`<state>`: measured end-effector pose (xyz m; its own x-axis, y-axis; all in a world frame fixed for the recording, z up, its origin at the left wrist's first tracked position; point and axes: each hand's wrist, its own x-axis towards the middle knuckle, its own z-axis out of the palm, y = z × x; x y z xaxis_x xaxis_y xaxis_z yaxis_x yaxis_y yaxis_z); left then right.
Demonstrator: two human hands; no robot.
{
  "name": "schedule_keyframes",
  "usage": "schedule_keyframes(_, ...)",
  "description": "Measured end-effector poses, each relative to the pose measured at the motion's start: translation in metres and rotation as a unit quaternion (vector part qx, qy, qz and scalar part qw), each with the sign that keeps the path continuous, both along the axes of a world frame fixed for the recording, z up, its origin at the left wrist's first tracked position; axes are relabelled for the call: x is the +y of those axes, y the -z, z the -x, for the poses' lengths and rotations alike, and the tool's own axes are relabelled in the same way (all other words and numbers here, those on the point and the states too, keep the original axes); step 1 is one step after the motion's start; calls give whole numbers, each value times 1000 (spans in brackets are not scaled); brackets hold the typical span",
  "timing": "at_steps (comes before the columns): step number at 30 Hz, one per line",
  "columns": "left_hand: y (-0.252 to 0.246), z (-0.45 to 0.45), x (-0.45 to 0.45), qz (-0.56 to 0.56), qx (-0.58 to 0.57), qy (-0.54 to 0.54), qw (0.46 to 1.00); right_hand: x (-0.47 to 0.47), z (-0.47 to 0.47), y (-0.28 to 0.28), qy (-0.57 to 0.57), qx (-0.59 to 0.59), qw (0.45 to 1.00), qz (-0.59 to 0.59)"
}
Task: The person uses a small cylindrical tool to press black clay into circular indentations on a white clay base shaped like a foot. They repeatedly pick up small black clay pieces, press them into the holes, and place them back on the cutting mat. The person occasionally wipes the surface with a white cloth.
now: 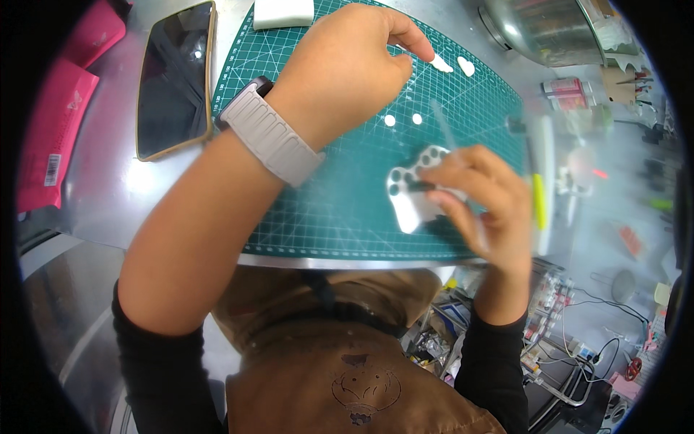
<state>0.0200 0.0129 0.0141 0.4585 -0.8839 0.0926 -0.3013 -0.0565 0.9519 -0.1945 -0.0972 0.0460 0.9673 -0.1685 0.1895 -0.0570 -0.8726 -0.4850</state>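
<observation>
My left hand [352, 59], with a watch on its wrist, reaches over a green cutting mat [320, 217]. Its index fingertip touches a small white moulded piece [442, 65]; the thumb is apart from it. A white heart-shaped piece [466, 66] lies just to the right. Two white discs [390, 120] rest near the mat's middle. My right hand [480, 198], blurred, is over a shiny plate with round holes or wells [409, 211]. It holds a thin, pale tool [445, 125] that points up and left; its kind is unclear.
A smartphone [176, 81] and pink packets [59, 130] lie left of the mat. A white block [283, 13] sits at its top edge. Top right is a metal container [537, 27]. A yellow-green object [538, 200] lies beside the mat's right edge. The table edge [352, 264] runs before my apron.
</observation>
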Motion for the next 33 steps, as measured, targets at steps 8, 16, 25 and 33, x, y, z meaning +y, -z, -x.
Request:
schedule_keyframes(8,-39,15,-12,-133,33,-61,989,9,6,5,-46,14,997,52)
schedule_keyframes(16,-17,13,-2,-1,24,-39,999,13,6,4,-95,33,990,103)
schedule_keyframes(25,-10,10,4,80,36,-6,996,13,7,12,-102,27,988,115)
schedule_keyframes(33,-8,17,2,88,5,-26,996,11,3,19,-109,-6,990,92)
